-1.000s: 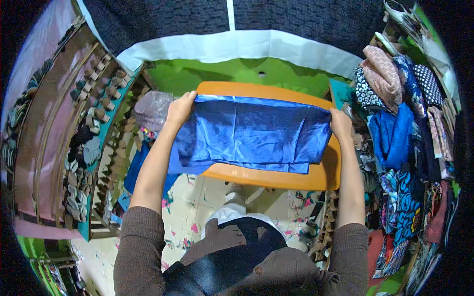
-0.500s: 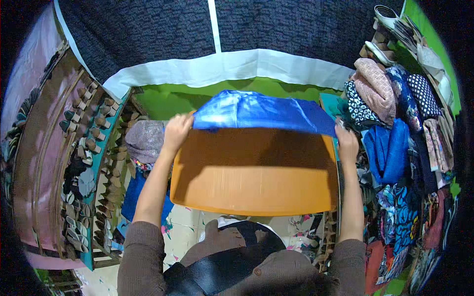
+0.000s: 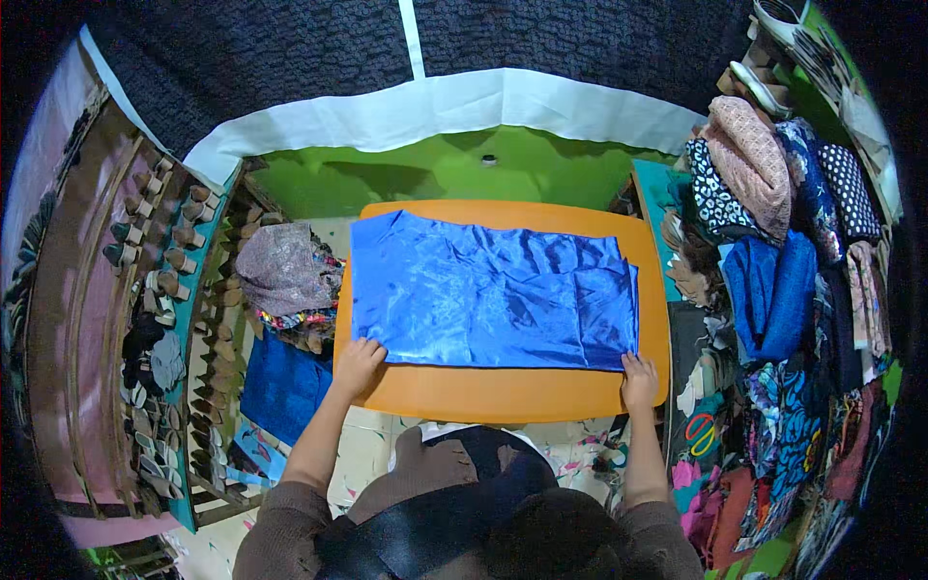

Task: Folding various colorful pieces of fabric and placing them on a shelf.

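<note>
- A wide, downward view of a small room, with an orange table (image 3: 503, 394) at its centre.
- A shiny blue cloth (image 3: 493, 300) lies spread, slightly wrinkled, across the table; orange shows all around its edges.
- The left hand (image 3: 360, 367) grips the cloth's near left corner, fingers bent over the edge.
- The right hand (image 3: 639, 381) pinches the near right corner.
- Beyond the table are a green wall (image 3: 319, 184) and a dark curtain (image 3: 280, 72) with a wavy white border (image 3: 464, 104).
- On the left, a rack (image 3: 197, 290) with teal edging carries rows of shoes (image 3: 182, 260).
- Between rack and table sit a glittery greyish bundle (image 3: 280, 261) and dark blue fabric (image 3: 283, 387).
- On the right, patterned and plain clothes (image 3: 749, 159) are heaped, with red and yellow looped handles (image 3: 700, 435) lower down.
- Coloured scraps litter the pale tiled floor (image 3: 365, 437).
</note>
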Motion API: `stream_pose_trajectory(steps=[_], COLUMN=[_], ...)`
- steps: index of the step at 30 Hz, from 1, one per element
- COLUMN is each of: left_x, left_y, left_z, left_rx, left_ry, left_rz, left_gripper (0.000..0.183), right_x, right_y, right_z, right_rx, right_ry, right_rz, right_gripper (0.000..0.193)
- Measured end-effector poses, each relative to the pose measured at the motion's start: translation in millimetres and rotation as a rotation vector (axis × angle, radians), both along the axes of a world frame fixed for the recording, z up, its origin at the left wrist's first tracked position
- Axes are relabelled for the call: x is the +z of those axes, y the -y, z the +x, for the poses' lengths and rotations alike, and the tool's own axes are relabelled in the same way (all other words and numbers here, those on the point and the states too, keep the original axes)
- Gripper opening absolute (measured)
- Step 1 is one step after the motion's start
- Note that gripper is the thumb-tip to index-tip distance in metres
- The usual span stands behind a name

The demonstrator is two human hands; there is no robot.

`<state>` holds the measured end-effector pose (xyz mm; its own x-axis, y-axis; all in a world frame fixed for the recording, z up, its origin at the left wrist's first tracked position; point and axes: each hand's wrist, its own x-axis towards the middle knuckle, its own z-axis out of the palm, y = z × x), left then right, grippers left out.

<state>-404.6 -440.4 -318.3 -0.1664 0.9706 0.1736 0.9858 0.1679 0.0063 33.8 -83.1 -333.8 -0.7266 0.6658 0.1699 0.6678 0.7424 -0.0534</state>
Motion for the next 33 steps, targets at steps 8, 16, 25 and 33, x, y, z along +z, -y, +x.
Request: stream_pose_trajectory(steps=[8,16,25,33], left_x=[32,-24,-36,-17], left_y=[-39,-146,-116,-204], left_z=[19,117,70,130], left_rx=[-0.011,-0.077,0.536,0.285], left_ry=[0.393,0.345,0.185,0.322], left_rz=[-0.044,0.01,-0.053,-0.028], left_gripper=[0.032,0.05,0.054,0.059], right_x=[13,1,-26,-8], right_y=[24,88,-54,-49], right_z=[-49,-187,-29,-92], right_rx=[-0.124,0.312,-0.676,-0.11], right_ry=[-0.17,-0.126,0.156,-0.15], right_rz=[0.05,-0.256,-0.072,-0.093], right_gripper=[0.035,0.042,0.05,0.063])
